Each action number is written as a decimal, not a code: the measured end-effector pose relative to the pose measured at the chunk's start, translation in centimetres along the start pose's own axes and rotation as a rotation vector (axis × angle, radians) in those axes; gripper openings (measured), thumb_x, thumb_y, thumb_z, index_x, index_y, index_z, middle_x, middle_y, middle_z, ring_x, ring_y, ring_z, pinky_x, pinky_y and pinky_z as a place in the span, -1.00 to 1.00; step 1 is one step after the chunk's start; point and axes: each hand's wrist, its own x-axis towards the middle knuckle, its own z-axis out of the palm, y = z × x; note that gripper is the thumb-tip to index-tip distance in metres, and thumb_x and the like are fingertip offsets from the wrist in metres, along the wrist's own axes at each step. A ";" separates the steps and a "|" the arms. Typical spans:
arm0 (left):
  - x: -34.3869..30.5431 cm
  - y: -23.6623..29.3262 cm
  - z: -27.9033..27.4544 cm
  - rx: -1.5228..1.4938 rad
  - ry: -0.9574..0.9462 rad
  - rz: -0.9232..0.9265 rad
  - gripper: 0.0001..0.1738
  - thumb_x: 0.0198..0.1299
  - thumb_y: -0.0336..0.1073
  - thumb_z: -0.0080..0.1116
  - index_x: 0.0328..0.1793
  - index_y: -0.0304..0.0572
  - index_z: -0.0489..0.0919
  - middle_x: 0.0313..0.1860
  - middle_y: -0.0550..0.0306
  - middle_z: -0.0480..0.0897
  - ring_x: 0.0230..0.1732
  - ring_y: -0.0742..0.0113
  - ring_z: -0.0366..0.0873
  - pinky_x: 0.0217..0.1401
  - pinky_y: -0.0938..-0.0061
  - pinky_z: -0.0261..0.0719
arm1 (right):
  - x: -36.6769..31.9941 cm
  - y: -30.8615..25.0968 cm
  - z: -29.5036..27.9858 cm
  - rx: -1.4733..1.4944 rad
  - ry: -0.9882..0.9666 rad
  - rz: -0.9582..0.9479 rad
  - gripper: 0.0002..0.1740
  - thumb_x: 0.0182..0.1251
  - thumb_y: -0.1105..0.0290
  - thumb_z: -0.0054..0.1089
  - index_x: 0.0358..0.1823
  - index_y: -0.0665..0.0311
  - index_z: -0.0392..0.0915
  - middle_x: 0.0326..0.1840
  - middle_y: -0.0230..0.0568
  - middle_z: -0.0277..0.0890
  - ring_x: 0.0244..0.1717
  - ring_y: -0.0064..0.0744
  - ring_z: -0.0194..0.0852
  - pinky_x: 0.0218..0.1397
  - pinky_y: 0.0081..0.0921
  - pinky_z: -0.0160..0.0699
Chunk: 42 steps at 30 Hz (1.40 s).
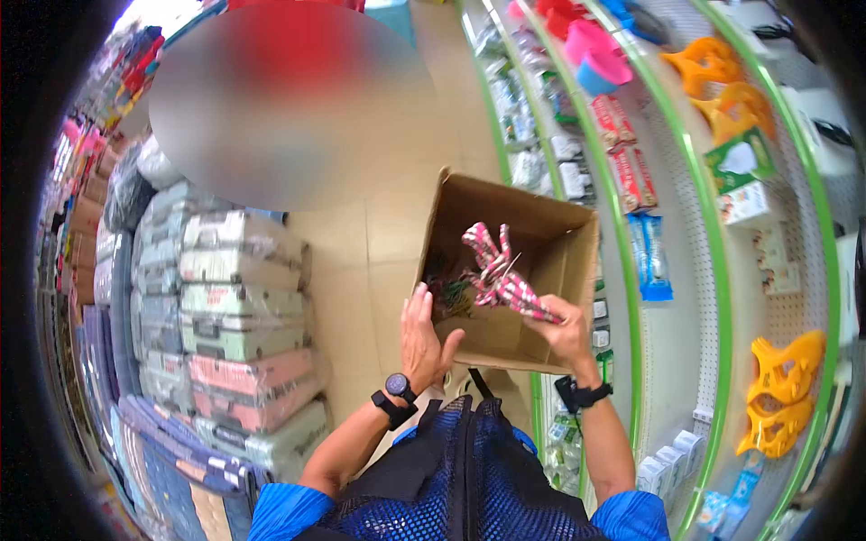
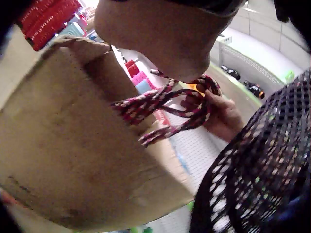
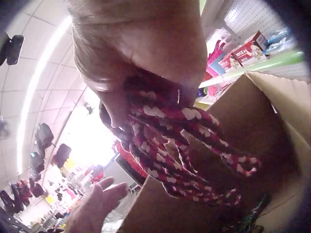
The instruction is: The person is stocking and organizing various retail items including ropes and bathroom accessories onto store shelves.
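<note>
Right hand point(image 1: 564, 332) grips patterned rope bundle point(image 1: 507, 287) by one end, probably to keep strands bunched; loops hang at cardboard box point(image 1: 516, 209) mouth. Left hand point(image 1: 424, 343), well apart, fingers straight, by left rim, maybe for steadying; can't tell if touching tbh.

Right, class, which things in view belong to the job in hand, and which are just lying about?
In the job:
rope, held by the right hand
box, left hand close by

Just lying about:
suitcases
red boxes
blue packs
tubs
</note>
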 end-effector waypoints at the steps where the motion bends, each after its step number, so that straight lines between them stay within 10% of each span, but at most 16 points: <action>1: 0.3 1.6 -1.0 -0.095 -0.069 0.023 -0.06 0.30 -0.10 0.28 0.63 -0.40 0.05 0.58 -0.37 0.21 0.59 -0.29 0.13 0.68 -0.06 -0.07 | -1.6 -1.1 0.2 0.064 0.002 -0.027 -0.73 0.12 0.67 0.37 -0.11 0.37 0.71 -0.16 -0.26 0.68 -0.12 -0.48 0.61 -0.02 -0.54 0.54; 6: 4.1 4.0 2.7 -1.170 -0.188 -0.383 -0.40 0.55 -0.02 0.02 0.45 -0.37 0.32 0.29 0.00 0.52 0.33 0.33 0.48 0.35 0.35 0.48 | -6.0 -1.7 1.2 0.141 0.042 -0.289 -0.61 0.04 0.76 0.27 -0.05 0.39 0.71 -0.05 -0.23 0.70 -0.03 -0.44 0.66 0.11 -0.54 0.60; 10: 5.6 9.6 0.3 -1.370 -0.246 -0.466 -0.70 0.54 -0.24 0.05 0.21 -0.31 0.44 0.05 0.06 0.62 -0.02 0.21 0.72 0.07 0.33 0.72 | -10.2 -3.4 0.7 -0.071 0.007 -0.223 -0.61 0.12 0.53 0.46 0.03 0.34 0.70 0.03 -0.08 0.71 0.04 -0.22 0.69 0.16 -0.40 0.62; 14: 4.3 15.4 -1.4 -1.225 -0.125 -0.270 -0.82 0.44 -0.42 0.13 0.06 -0.24 0.39 -0.16 0.15 0.61 -0.15 0.32 0.72 -0.05 0.38 0.72 | -14.4 -1.4 -0.2 -0.269 0.106 -0.233 -0.14 0.09 -0.01 0.58 0.37 0.28 0.51 0.43 0.06 0.45 0.53 -0.04 0.30 0.54 -0.24 0.30; 19: 0.5 21.5 -2.4 -0.858 -0.208 0.056 -0.62 0.20 -0.49 0.34 0.11 -0.25 0.48 -0.16 0.20 0.57 -0.19 0.48 0.53 -0.08 0.53 0.54 | -17.6 -2.6 -2.4 0.084 0.189 -0.162 0.20 -0.03 -0.05 0.67 0.59 0.28 0.19 0.53 0.05 0.34 0.55 -0.14 0.26 0.54 -0.25 0.28; 25: -2.7 27.8 -4.1 -0.614 -0.523 0.633 -0.32 0.11 -0.40 0.38 0.39 -0.30 0.42 0.34 -0.18 0.55 0.42 -0.02 0.46 0.58 0.05 0.24 | -20.4 -2.6 -1.7 0.440 0.051 -0.280 -0.26 0.25 0.29 0.50 0.41 0.29 0.38 0.43 -0.06 0.41 0.44 -0.28 0.36 0.42 -0.26 0.41; 30: -3.4 28.7 -3.3 -0.859 -0.565 0.482 0.23 -0.01 0.12 0.57 0.64 -0.27 0.09 0.55 -0.18 0.31 0.58 -0.07 0.26 0.64 0.00 0.14 | -22.9 -5.5 -3.4 0.623 0.288 -0.266 -0.48 0.18 0.51 0.50 0.19 0.30 0.53 -0.01 -0.26 0.67 0.02 -0.49 0.63 0.14 -0.51 0.63; 33: -3.0 27.2 -1.3 -0.864 -0.749 0.546 0.49 -0.14 0.26 0.61 0.67 -0.35 -0.12 0.61 -0.29 0.14 0.60 -0.08 0.18 0.60 0.08 0.22 | -24.2 -7.6 -3.6 1.110 0.476 -0.434 -0.58 0.22 0.46 0.43 0.08 0.31 0.48 0.00 0.05 0.62 0.02 -0.11 0.65 0.14 -0.22 0.69; 42: -5.5 20.8 -0.4 -0.763 -1.125 0.342 0.02 -0.02 -0.11 0.65 0.48 -0.38 0.30 0.19 -0.04 0.61 0.18 0.26 0.60 0.27 0.35 0.57 | -24.2 -9.1 0.5 1.306 0.615 -0.389 -0.77 0.26 0.54 0.33 -0.09 0.31 0.50 -0.32 -0.17 0.55 -0.29 -0.25 0.62 -0.18 -0.29 0.64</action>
